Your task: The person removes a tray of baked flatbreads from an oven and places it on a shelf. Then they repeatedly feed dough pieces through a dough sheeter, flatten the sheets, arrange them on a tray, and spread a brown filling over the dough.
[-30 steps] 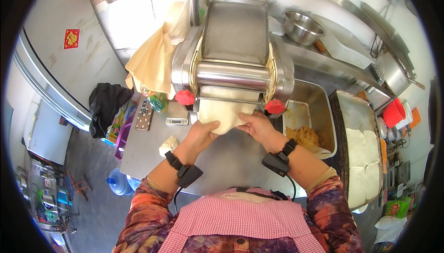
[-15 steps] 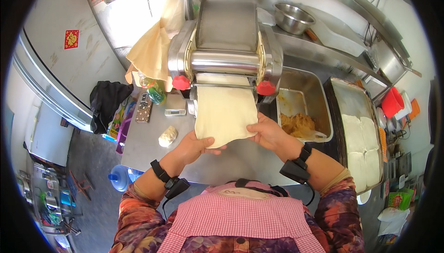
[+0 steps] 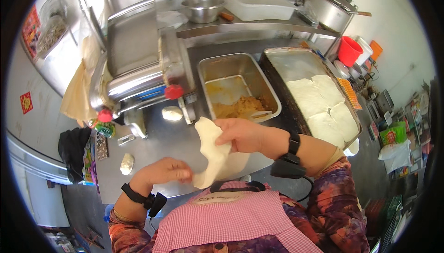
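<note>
A limp, pale dough sheet point(image 3: 215, 153) hangs folded between my hands, above the table's front edge. My right hand point(image 3: 243, 135) grips its upper right part, thumb on top. At its lower left corner, my left hand point(image 3: 165, 171) has curled fingers pinching the edge; the fingertips are slightly blurred. Ahead to the left stands a metal dough roller machine point(image 3: 136, 86) with red knobs; no dough shows at its rollers. One dough lump point(image 3: 172, 113) lies beside the machine, and another dough lump point(image 3: 126, 164) is near my left wrist.
A deep steel pan point(image 3: 203, 75) holds yellow-brown filling point(image 3: 245, 108) and a white scraper. To its right, a dark-rimmed baking tray point(image 3: 303, 130) carries several flat dough pieces. A steel bowl point(image 3: 203, 9) and a white tub point(image 3: 256, 5) stand on the back shelf. A small scale point(image 3: 126, 139) sits left.
The dough sheet has come away from the machine and now hangs folded in my hands. My view has turned right, toward the pan and tray.
</note>
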### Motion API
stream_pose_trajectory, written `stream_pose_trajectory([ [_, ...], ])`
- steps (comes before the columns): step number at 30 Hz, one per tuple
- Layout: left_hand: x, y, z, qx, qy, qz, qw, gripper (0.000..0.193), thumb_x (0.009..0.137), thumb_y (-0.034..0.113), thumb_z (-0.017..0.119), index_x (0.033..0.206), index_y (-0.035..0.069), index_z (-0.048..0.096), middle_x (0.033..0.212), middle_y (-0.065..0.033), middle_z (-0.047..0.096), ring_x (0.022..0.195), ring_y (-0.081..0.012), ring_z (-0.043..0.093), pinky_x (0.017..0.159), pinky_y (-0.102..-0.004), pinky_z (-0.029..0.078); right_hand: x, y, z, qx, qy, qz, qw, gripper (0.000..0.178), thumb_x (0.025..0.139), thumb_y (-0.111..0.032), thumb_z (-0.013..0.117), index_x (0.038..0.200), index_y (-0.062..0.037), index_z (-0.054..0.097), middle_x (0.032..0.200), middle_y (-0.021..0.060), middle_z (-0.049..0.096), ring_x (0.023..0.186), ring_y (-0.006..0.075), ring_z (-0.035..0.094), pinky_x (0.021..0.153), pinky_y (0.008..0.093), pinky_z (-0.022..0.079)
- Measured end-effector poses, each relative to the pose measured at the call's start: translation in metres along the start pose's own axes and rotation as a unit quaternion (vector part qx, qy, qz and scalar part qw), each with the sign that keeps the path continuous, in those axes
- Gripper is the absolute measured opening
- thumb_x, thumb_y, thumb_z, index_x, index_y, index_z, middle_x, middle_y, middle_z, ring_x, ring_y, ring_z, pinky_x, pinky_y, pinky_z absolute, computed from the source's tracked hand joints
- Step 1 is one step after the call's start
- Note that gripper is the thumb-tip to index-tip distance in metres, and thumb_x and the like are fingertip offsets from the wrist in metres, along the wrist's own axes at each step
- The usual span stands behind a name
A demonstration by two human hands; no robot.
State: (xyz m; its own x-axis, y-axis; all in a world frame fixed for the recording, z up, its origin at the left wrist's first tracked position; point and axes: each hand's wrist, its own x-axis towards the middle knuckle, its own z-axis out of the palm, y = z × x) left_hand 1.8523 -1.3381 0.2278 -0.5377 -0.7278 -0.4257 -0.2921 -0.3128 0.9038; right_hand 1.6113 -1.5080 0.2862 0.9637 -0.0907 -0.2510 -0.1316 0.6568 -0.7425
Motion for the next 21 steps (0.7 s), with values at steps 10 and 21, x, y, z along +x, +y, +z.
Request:
stream_pose_trajectory([
  [10,0.153,0.152,-0.004,-0.272,0.070,0.137,0.950,0.043,0.091,0.025,0.063,0.123,-0.003,0.056,0.113,-0.0088,0.065,0.101,-0.0164,0.062,0.088,-0.0296,0.049,-0.178,-0.118,-0.077,-0.162,0.056,-0.066,0.983,0.053,0.085,-0.006,0.064,0.134,0.0020,0.045,0.123,0.0096,0.060,0.111,0.0167,0.057,0.095,0.0310,0.045],
  [21,0.415,0.248,-0.140,0.157,0.374,0.210,0.890,0.028,0.089,0.022,0.060,0.110,0.004,0.066,0.093,-0.0111,0.069,0.084,-0.0201,0.063,0.078,-0.0313,0.049,-0.190,-0.245,-0.313,-0.556,0.413,-0.177,0.699,0.030,0.091,-0.017,0.057,0.116,-0.0008,0.062,0.095,0.0009,0.064,0.087,0.0074,0.055,0.079,0.0252,0.045],
])
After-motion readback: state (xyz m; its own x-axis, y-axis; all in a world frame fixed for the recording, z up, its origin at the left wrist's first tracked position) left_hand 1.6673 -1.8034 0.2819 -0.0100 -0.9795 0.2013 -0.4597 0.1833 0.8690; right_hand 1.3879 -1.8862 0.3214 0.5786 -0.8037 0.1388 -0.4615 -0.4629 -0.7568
